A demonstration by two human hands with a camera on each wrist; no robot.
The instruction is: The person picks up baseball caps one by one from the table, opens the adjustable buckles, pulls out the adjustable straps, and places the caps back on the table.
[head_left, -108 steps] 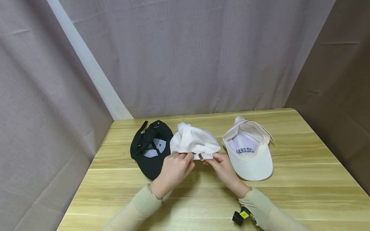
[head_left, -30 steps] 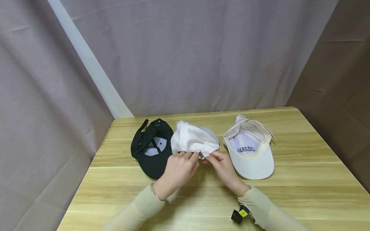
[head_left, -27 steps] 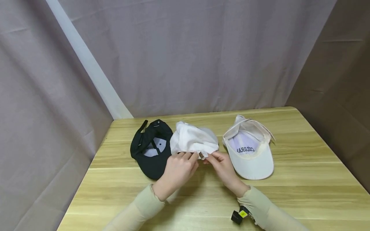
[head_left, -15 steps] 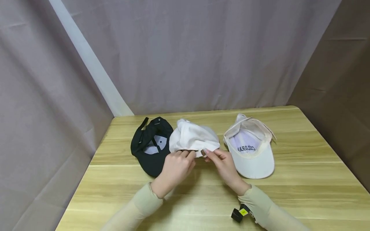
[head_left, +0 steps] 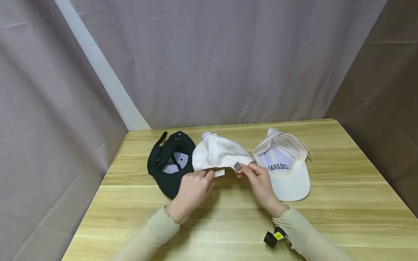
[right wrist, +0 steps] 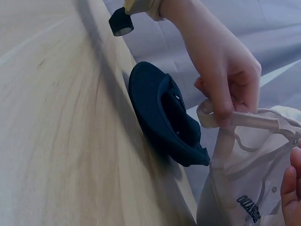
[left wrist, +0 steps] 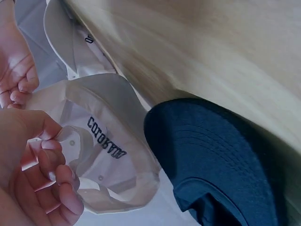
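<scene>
Between both hands a white baseball cap [head_left: 220,150] is held with its back toward me, crown up. My left hand [head_left: 195,185] pinches the white strap [head_left: 220,173], whose free end sticks out past the fingers. On the other side of the back opening, my right hand [head_left: 262,183] grips the short tab with the metal buckle [head_left: 238,166] between thumb and fingers. A gap separates strap end and buckle. Dark lettering [left wrist: 106,139] shows inside the white cap in the left wrist view.
A black cap [head_left: 173,185] lies upturned at the left, its strap loose. To the right lies an upturned cream cap [head_left: 290,186] with lettering inside. All are on a wooden table [head_left: 228,232] backed by a grey curtain [head_left: 202,65]. A small black device [head_left: 271,238] hangs at the right wrist.
The strap has come out of the buckle. The left hand has moved slightly left with the strap end, the right hand right with the buckle, widening the gap between them.
</scene>
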